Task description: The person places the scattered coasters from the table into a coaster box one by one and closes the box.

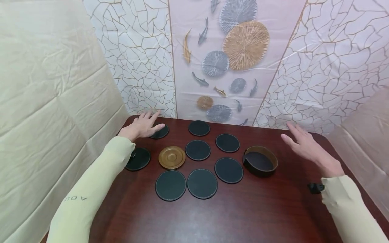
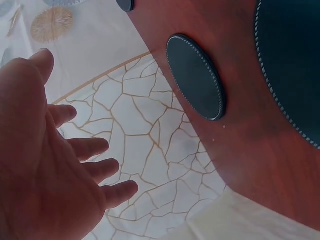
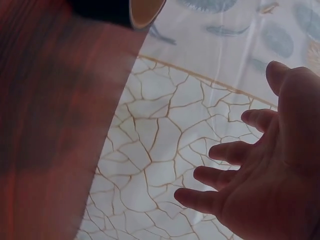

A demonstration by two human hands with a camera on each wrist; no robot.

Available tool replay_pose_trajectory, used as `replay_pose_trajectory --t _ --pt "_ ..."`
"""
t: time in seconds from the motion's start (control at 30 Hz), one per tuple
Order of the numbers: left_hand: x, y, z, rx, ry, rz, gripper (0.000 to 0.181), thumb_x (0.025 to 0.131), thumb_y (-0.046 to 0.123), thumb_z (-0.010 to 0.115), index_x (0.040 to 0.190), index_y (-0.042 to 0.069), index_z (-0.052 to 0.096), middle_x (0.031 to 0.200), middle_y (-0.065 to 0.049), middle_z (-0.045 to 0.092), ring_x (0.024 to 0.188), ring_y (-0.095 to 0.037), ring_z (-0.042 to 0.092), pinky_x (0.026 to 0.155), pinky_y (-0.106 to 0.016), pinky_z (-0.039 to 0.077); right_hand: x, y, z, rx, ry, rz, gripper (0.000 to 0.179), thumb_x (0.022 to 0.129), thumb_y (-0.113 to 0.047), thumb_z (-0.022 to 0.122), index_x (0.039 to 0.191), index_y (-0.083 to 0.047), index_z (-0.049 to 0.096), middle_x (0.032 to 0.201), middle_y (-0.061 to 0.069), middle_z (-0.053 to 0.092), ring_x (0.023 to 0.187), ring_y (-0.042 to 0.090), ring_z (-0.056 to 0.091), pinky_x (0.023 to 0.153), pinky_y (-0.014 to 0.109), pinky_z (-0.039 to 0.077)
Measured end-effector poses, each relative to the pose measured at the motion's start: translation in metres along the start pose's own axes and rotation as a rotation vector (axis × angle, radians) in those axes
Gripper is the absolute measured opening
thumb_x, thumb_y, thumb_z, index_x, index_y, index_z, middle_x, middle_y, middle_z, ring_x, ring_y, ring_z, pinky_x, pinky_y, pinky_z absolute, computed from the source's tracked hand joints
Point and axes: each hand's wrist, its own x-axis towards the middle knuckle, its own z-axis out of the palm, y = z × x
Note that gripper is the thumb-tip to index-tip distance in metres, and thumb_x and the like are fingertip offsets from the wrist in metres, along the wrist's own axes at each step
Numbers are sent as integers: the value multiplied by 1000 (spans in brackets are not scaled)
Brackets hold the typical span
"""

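My left hand hovers over the far left of the table, fingers spread and holding nothing. Below it, a black round coaster is partly covered by the hand in the head view; another black coaster lies nearer, by the sleeve. In the left wrist view, a coaster with pale edge stitching lies beyond the fingers. On the other side, my right hand is raised above the table's right part, its fingers extended and bare. The nearest thing to it is a round, black-sided coaster holder with a brown inside.
Several more black coasters lie spread over the middle of the dark red table. A brown grooved wooden disc sits among them. Patterned cloth hangs behind the table, with plain cream cloth along the left side.
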Motion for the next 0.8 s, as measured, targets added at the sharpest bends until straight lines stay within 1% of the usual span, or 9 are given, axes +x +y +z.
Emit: replay_pose_trajectory --t 0.13,0.27,0.37,0.4,0.53,0.67,0.73,0.8 --pt "0 -2 8 -42 -1 5 74 102 56 32 159 16 7 162 -25 9 149 -48 8 114 -69 16 -3 0 9 49 11 -1 72 105 -42 40 157 -2 10 156 36 13 144 57 10 110 71 15" --pt "3 -4 18 -84 11 -1 72 102 55 33 159 17 10 162 -24 10 148 -48 11 113 -70 19 -7 -2 18 82 6 10 72 105 -44 39 158 -7 7 159 31 14 143 55 15 109 70 18" --pt "5 -4 24 -115 37 -11 72 102 56 33 159 17 12 161 -24 15 147 -48 16 112 -68 24 -10 -5 24 92 -3 43 73 104 -48 37 159 -12 6 159 30 16 141 56 20 107 71 21" --pt "5 -4 25 -126 49 -16 72 102 56 33 158 16 13 161 -25 17 146 -49 18 111 -68 25 -12 -6 26 93 -5 58 73 104 -50 37 159 -14 6 158 30 19 139 56 24 106 71 23" --pt "6 -5 31 -160 97 -59 72 102 55 37 158 14 16 157 -27 25 143 -47 25 108 -66 33 -16 -7 34 125 -8 98 71 103 -52 36 159 -19 8 153 32 31 133 54 38 100 69 32" --pt "8 -7 38 -177 138 -128 71 101 50 42 156 12 19 153 -28 29 140 -48 31 105 -65 37 -18 -7 42 178 -29 82 67 103 -49 39 159 -24 11 148 31 39 130 51 44 98 67 36" --pt "11 -9 42 -194 152 -155 70 101 47 44 155 10 21 152 -29 31 138 -48 32 105 -65 37 -20 -6 45 212 -50 74 66 104 -46 40 159 -26 10 146 30 43 124 48 52 97 64 39" --pt "13 -11 46 -218 161 -179 69 101 46 45 155 8 23 151 -29 32 138 -47 33 106 -63 36 -22 -4 48 255 -66 68 64 104 -43 41 159 -26 11 143 30 46 114 44 61 94 60 45"
